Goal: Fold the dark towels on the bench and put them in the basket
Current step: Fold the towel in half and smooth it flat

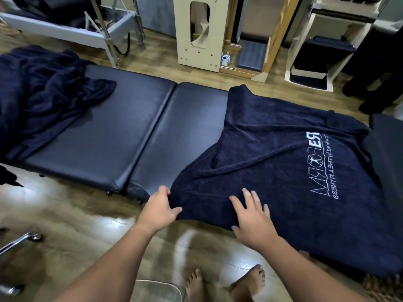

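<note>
A dark navy towel [272, 162] with white lettering lies spread over the right half of the black padded bench [122, 131], its near edge hanging off the front. My left hand [160, 209] pinches the towel's near left corner between thumb and fingers. My right hand [253, 216] rests flat on the towel's near edge, fingers spread. A heap of more dark towels [41, 94] lies crumpled on the bench's left end. No basket shows in this view.
A metal-framed table [91, 29] stands behind the bench at the left. A pale wooden stand [200, 31] and a white step unit [314, 57] line the back. A chrome chair leg [19, 240] lies near left. My bare feet [224, 282] stand on glossy wood floor.
</note>
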The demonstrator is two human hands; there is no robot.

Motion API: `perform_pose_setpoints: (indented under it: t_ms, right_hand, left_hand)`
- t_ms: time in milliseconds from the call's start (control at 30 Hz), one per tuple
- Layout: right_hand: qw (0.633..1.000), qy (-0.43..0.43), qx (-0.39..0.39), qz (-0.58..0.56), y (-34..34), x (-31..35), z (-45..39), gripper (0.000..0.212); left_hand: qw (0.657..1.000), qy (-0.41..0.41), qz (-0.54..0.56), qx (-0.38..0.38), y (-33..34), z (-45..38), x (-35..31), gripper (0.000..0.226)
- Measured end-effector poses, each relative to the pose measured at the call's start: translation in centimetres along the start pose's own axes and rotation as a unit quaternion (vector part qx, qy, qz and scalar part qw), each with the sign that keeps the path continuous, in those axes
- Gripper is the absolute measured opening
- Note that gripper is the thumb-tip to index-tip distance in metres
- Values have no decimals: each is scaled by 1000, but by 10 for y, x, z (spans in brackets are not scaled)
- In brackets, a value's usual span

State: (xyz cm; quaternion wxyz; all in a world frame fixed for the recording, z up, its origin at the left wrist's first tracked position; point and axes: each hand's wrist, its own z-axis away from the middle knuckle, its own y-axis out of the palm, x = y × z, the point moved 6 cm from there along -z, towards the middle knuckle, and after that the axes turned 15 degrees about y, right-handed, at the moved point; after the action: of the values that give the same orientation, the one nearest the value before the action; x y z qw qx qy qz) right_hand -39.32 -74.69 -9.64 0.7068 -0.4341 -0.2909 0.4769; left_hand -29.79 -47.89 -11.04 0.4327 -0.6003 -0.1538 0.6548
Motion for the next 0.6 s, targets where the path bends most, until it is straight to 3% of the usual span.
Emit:
perform_pose_setpoints:
  t_ms: [67, 200, 300, 433, 600]
  right_hand:
    - [998, -37, -34, 33, 9, 10, 5, 67]
    - [994, -22, -88, 61, 16, 11, 4, 54]
    - [988, -74, -125, 54, 15, 10, 8, 40]
    - [987, -147, -16, 59, 14, 9, 13, 18]
    - [998, -61, 17, -16, -16, -8, -2, 37]
  left_hand:
    - [1000, 2, -13, 16, 2, 3, -2, 48]
    - [997, 31, -12, 66, 2, 4, -2, 47]
    - [992, 47, -9, 117, 3, 9, 11, 48]
    - [983, 73, -85, 143, 3, 7, 14, 28]
    - [991, 64, -82, 82, -12, -29, -17, 12]
